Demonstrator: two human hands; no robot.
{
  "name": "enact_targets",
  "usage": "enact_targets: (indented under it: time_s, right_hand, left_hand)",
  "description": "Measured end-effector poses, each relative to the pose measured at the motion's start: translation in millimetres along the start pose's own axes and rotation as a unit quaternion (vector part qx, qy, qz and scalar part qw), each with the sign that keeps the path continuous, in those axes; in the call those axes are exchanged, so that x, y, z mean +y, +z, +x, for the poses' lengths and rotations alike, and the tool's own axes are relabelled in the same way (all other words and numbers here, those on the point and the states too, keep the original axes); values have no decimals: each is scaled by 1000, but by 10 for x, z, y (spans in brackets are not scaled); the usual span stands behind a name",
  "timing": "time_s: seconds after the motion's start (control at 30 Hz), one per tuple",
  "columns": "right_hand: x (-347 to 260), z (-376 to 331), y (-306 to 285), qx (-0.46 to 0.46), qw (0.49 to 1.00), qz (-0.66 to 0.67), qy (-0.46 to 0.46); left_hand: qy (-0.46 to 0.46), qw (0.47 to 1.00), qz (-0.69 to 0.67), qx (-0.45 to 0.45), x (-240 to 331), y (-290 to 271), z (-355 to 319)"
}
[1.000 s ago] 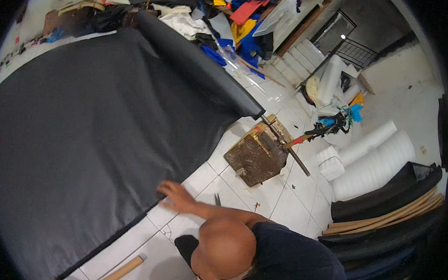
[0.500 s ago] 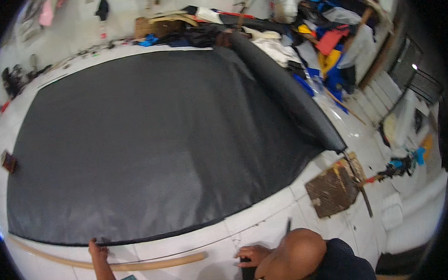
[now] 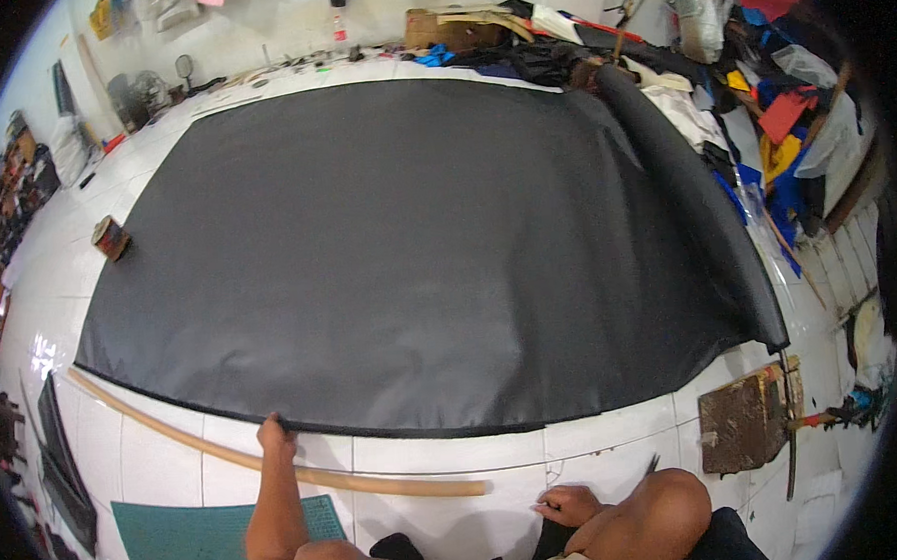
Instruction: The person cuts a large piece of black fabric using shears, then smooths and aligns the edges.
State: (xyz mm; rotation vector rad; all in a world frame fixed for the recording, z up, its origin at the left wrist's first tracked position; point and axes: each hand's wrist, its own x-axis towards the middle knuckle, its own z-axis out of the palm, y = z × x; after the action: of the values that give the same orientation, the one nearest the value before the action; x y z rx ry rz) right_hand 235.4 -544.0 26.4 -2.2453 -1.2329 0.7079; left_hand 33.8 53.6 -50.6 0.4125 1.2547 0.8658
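A large sheet of black leather-like material (image 3: 367, 244) is spread over the white floor, its right side still wound in a long roll (image 3: 700, 199). At the sheet's near edge, left of the middle, my left hand (image 3: 276, 436) pinches the border with closed fingers. My right hand (image 3: 570, 503) is by my right knee, apart from the sheet. Its fingers are curled, and whatever may be inside them is too small to make out. Between my left forearm and the sheet lies a long tan strip or tube (image 3: 397, 481), partly hidden under the arm.
A brown block-like weight (image 3: 110, 238) sits on the sheet's left edge. A worn board (image 3: 743, 422) lies near the roll's near end. A green cutting mat (image 3: 179, 537) is at lower left. Piled fabric scraps (image 3: 787, 125) crowd the far right; folded black material (image 3: 64, 467) lies left.
The view has turned left, so the scene sits farther right and more of the left side shows. My left hand stays on the sheet's edge. The right hand's fingers look more curled.
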Motion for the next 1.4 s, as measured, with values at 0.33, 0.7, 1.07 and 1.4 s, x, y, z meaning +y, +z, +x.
enact_targets:
  time_s: [0.33,0.7,1.07,1.4]
  right_hand:
    - [426,-224,-130,201,947,97,231]
    - [-250,-1645,-70,261,706,158,640]
    - [-557,-1186,0,160,713,271,626]
    - [260,-1399,-81,216,737,307,562]
  left_hand:
    - [192,930,314,-9,44,-192,193]
    - [53,903,425,28,352,-212,-349]
    - [378,368,718,-454,128,1097,-2114]
    - [406,300,652,-566,-2018,1809,-2902]
